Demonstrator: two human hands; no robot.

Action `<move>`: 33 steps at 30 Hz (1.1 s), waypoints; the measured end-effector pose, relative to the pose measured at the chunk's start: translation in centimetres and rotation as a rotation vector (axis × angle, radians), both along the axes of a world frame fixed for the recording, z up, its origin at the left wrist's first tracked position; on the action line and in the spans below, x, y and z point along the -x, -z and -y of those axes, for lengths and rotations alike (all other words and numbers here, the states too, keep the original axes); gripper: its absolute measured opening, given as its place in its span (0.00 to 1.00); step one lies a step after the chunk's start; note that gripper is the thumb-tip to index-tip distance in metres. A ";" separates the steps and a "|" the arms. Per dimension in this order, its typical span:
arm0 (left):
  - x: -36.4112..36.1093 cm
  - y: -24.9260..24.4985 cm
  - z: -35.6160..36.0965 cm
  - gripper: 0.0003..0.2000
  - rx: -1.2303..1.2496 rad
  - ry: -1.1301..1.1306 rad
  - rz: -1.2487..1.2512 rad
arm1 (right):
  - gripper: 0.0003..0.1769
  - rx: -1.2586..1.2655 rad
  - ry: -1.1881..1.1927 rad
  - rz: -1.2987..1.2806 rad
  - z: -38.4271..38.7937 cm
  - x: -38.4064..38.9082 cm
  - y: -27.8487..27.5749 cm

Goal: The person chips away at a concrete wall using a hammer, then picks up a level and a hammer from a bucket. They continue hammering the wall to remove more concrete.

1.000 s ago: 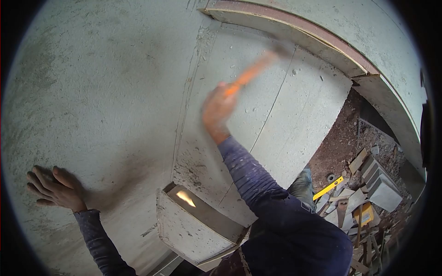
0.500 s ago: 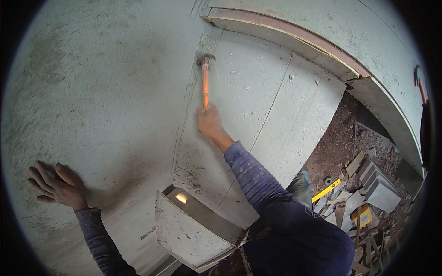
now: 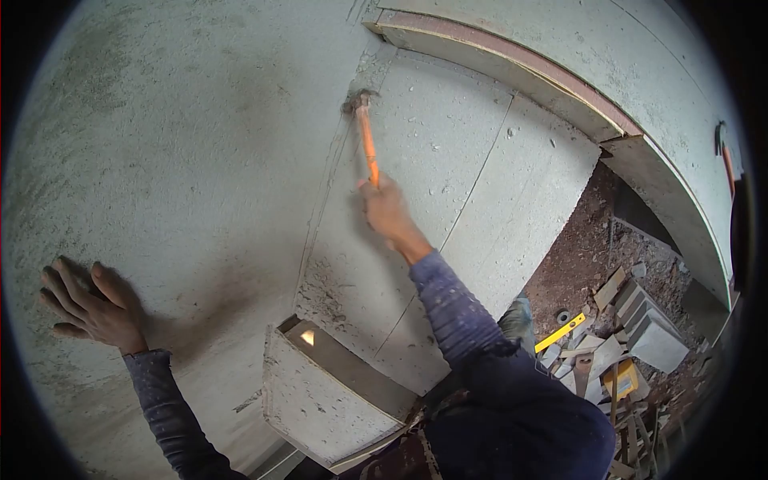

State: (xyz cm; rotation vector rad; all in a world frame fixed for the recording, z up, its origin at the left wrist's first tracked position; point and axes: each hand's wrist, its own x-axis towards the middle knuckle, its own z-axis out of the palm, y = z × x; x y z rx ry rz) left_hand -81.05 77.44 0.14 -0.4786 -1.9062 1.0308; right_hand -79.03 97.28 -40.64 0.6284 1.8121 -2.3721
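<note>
My right hand (image 3: 390, 210) is wrapped round the orange handle of a hammer (image 3: 368, 144). The hammer's head is at the corner where the pale wall (image 3: 216, 136) meets a flat board surface (image 3: 432, 152); whether it touches cannot be told. Crumbs and chips lie scattered over the boards, with a denser patch of debris lower down near the corner. Out to the left, my left hand (image 3: 96, 308) rests on the wall, fingers spread, holding nothing.
A curved raised edge (image 3: 496, 60) borders the boards above. Below stands a boxy ledge (image 3: 328, 400). At the lower right, a yellow spirit level (image 3: 560, 333), a hand saw (image 3: 582, 370) and stacked pale blocks (image 3: 656, 332) lie amid rubble. Another claw tool (image 3: 726, 156) shows at the far right.
My right hand has shifted slightly right and down, and the hammer now tilts more to the left. My left hand sits a little higher in the view, which has itself moved slightly.
</note>
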 end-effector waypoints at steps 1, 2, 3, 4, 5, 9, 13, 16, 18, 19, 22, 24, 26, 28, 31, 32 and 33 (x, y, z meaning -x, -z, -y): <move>-0.4 0.1 0.2 0.30 -0.011 -0.018 0.001 | 0.15 0.203 -0.134 0.157 -5.4 -0.9 -4.2; -0.4 0.4 0.1 0.30 -0.019 -0.016 0.013 | 0.14 0.296 -0.012 0.141 -8.1 -1.6 -6.9; 0.0 0.7 -0.3 0.29 -0.032 0.030 0.017 | 0.14 0.385 0.118 0.105 -10.1 -1.5 -8.8; -0.2 0.5 -0.5 0.29 -0.034 0.064 0.026 | 0.14 0.427 0.338 -0.020 -11.3 -1.2 -10.2; -0.3 0.5 -0.5 0.29 -0.031 0.059 0.025 | 0.14 0.467 0.555 -0.147 -11.8 -0.7 -10.7; -0.5 0.3 0.0 0.28 -0.022 0.051 -0.010 | 0.14 0.057 0.915 -0.174 -2.2 2.7 -4.4; 0.3 0.0 -0.3 0.28 -0.036 0.121 -0.015 | 0.15 -0.086 -0.163 0.220 -0.5 -1.1 -1.1; -0.2 0.4 0.1 0.27 -0.039 0.125 0.008 | 0.13 0.184 0.141 0.067 -9.1 -3.4 -7.5; -0.2 0.4 0.0 0.27 -0.049 0.158 0.006 | 0.13 0.304 0.324 0.028 -10.6 -2.7 -9.5; -0.1 0.5 0.1 0.27 -0.053 0.157 0.002 | 0.13 0.388 0.637 -0.227 -10.7 -1.1 -8.9; -0.2 0.5 0.2 0.26 -0.088 0.147 -0.014 | 0.11 0.498 1.087 -0.221 -3.5 2.3 -6.7; -0.2 0.5 0.0 0.26 -0.108 0.173 -0.023 | 0.10 -0.460 0.120 0.090 7.0 -0.4 5.8; -0.2 0.4 0.2 0.26 -0.128 0.202 -0.015 | 0.10 0.202 -0.163 0.202 1.9 -2.5 0.6; -0.4 0.4 0.9 0.25 -0.150 0.206 -0.010 | 0.10 0.267 -0.032 0.181 -3.1 -3.8 -5.1; -0.5 0.5 -0.3 0.24 -0.199 0.270 -0.018 | 0.09 0.413 0.490 0.009 -4.2 -1.0 -7.9; -1.5 0.6 -3.2 0.24 -0.037 -0.304 -0.145 | 0.09 0.486 0.844 -0.131 -4.1 0.0 -8.5; -2.2 0.4 -4.4 0.24 0.129 -0.882 -0.255 | 0.09 0.241 0.731 0.005 -1.0 0.2 -5.2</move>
